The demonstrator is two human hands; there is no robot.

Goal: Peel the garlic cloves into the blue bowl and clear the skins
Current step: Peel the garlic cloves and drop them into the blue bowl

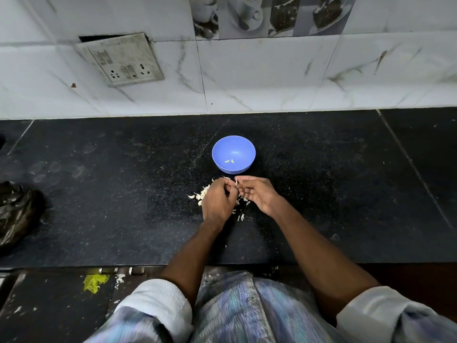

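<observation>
Garlic cloves (230, 161): two small pale peeled ones lie inside the blue bowl (233, 154), near its bottom, close together; their long axes run roughly from eight to two o'clock and from five to eleven, though they are small and hard to judge. There is one bowl, standing upright on the desk (123, 194), at twelve o'clock from the hands and just beyond the fingertips.

Two hands meet over the desk. The left hand (217, 198) has its fingers curled inward, and the right hand (257, 193) pinches a small pale piece (236, 180) at its fingertips; whether that is a clove or only skin I cannot tell, nor what the left hand grips. The two sets of fingertips touch or nearly touch.

A loose heap of pale skins (201, 194) lies at nine o'clock of the left hand, and more scraps (241, 217) are scattered under and at six o'clock of the hands; too many to count.

The desk is a black speckled stone slab with joints. Behind it rises a white marbled tile wall carrying one switch-and-socket plate (123, 59) at eleven o'clock. One dark plastic bag (17, 211) sits at the desk's left edge.
</observation>
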